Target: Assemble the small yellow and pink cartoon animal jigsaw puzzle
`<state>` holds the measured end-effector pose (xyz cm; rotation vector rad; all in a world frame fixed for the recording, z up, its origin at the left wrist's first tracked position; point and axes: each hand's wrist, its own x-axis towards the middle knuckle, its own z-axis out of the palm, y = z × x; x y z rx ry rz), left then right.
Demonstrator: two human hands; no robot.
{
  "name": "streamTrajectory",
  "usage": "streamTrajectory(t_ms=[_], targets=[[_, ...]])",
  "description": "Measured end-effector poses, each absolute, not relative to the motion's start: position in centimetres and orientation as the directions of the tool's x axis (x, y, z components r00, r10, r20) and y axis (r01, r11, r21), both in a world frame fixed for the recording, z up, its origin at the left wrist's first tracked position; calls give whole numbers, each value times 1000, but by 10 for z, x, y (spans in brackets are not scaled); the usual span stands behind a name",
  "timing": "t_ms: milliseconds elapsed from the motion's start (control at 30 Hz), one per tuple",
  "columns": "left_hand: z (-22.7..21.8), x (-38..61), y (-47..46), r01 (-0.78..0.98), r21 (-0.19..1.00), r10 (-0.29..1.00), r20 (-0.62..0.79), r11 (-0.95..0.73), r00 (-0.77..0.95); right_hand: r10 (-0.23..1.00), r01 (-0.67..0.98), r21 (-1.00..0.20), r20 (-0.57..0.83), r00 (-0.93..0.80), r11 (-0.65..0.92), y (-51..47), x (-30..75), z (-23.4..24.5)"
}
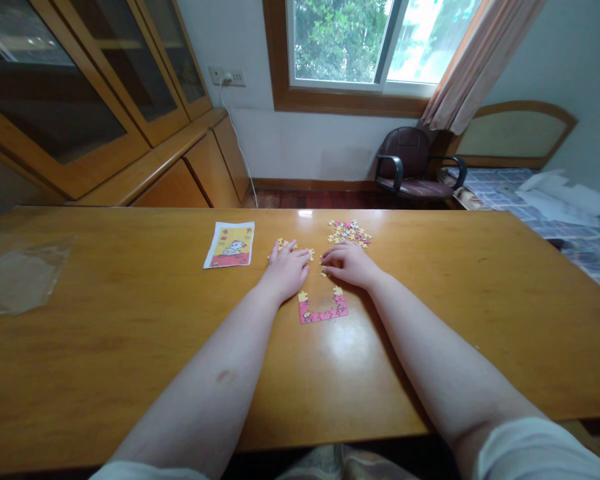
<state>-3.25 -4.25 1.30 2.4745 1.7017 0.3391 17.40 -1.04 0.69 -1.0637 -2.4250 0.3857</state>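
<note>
Resting low over the table (145, 347), the left hand (286, 270) has its fingers slightly spread across a small group of loose puzzle pieces (281, 244), covering some of them. The right hand (351, 265) curves its fingers inward, held close to one another, with the tips at a few small pieces (323, 273) in the gap between the hands; whether they pinch one, I cannot tell. On the near side of both hands lies the joined puzzle border (325, 315), a pink U with a yellow piece topping each of its two arms, its opening facing the far side. Just beyond the right hand is a pile of mixed pieces (350, 232), and that hand stands between the pile and the border. Left of the left hand lies a picture card (231, 245), and at the far left a clear plastic bag (23, 277). Counted, there are two hands, one border, one card, one bag and, in the background, one armchair (409, 157) and one window (340, 43); the loose pieces overlap and are too small to count.
</note>
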Motion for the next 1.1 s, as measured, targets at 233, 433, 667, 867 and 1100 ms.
streamTrajectory(t_ms=[233,433,667,867,1100], targets=[[20,-35,-44,877,249,906,222,-410,360,760,630,-430,283,-585,646,-9,171,3],[21,-38,-42,887,277,921,234,-370,311,775,639,-443,299,-557,630,-8,170,2],[21,-40,-40,916,276,943,247,-290,224,760,625,-441,279,-587,644,-10,171,2],[23,-62,-33,895,433,943,241,108,-230,768,625,-454,278,-577,635,-8,175,3],[20,-68,-29,865,480,931,230,144,-283,757,665,-373,205,-621,647,-20,168,9]])
